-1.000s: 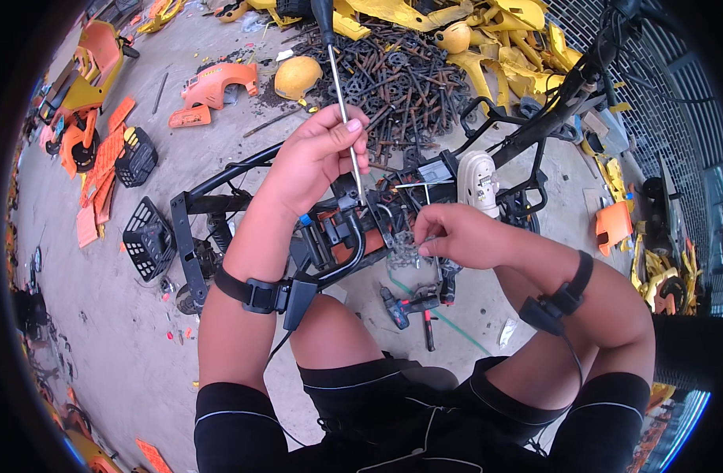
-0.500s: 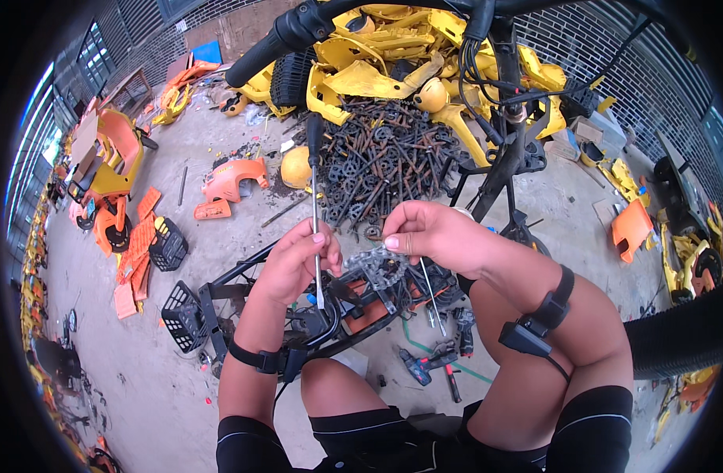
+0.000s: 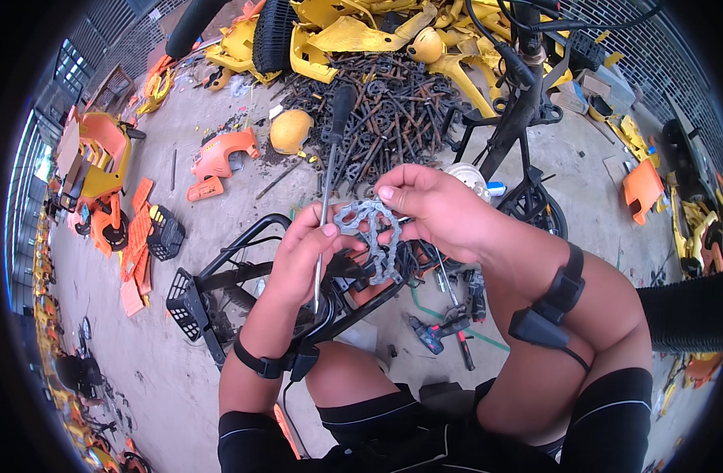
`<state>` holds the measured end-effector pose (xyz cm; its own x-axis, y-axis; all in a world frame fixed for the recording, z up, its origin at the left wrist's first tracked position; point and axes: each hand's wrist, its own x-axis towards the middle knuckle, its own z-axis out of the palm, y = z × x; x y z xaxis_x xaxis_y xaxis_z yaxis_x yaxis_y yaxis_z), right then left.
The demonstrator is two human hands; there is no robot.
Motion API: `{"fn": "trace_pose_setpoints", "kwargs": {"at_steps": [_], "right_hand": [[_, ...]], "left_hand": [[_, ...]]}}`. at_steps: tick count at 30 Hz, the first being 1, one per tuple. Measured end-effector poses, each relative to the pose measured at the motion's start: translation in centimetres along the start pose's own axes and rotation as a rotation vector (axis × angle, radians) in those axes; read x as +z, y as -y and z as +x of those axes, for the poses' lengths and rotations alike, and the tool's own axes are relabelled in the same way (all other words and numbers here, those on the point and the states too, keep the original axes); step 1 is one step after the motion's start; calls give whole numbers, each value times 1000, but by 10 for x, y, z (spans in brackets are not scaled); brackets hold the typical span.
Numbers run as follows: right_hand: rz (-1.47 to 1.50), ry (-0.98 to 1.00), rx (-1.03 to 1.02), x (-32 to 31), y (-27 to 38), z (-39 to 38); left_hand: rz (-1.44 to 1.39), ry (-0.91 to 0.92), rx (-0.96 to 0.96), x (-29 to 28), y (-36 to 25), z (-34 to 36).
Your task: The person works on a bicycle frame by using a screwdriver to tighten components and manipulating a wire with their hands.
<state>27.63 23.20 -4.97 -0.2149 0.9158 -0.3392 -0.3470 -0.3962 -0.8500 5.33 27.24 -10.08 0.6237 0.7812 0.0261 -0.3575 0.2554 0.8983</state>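
Note:
My left hand (image 3: pixel 300 254) is closed around the shaft of a long screwdriver (image 3: pixel 328 177), its black handle up and its blade tip down. A grey metal chain (image 3: pixel 395 236) hangs in loops between my hands, one bend close to my left fingertips. My right hand (image 3: pixel 440 211) pinches the top of the chain between thumb and forefinger. A second thin metal shaft (image 3: pixel 446 276) points down from under my right hand; its upper end is hidden by the hand. Below the chain lies a dark tubular vehicle frame (image 3: pixel 255 236) with a black basket (image 3: pixel 190 306).
Rusty rods and crank parts (image 3: pixel 397 118) lie heaped ahead, with yellow plastic panels (image 3: pixel 354 35) behind. A cordless drill (image 3: pixel 436 329), another drill (image 3: pixel 476 296) and a red-handled tool (image 3: pixel 465 351) lie near my knees. A black upright frame (image 3: pixel 515 126) stands right; orange panels (image 3: pixel 223 158) lie left.
The chain, bunched before, now hangs open in loops between my hands. The screwdriver in my left hand has tilted, its handle moving right. The view has shifted, and the handlebar is mostly out of sight.

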Motion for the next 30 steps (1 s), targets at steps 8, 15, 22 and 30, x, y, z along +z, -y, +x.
{"fn": "trace_pose_setpoints", "kwargs": {"at_steps": [8, 15, 22, 30], "right_hand": [[-81, -146, -24, 23, -2, 10], [-361, -182, 0, 30, 3, 13], [-1005, 2, -171, 18, 20, 1], [-1039, -54, -431, 15, 25, -2]], "left_hand": [[79, -156, 124, -7, -1, -2], [169, -249, 184, -14, -2, 6], [217, -169, 238, -9, -1, 3], [-77, -78, -6, 1, -10, -3]]}}
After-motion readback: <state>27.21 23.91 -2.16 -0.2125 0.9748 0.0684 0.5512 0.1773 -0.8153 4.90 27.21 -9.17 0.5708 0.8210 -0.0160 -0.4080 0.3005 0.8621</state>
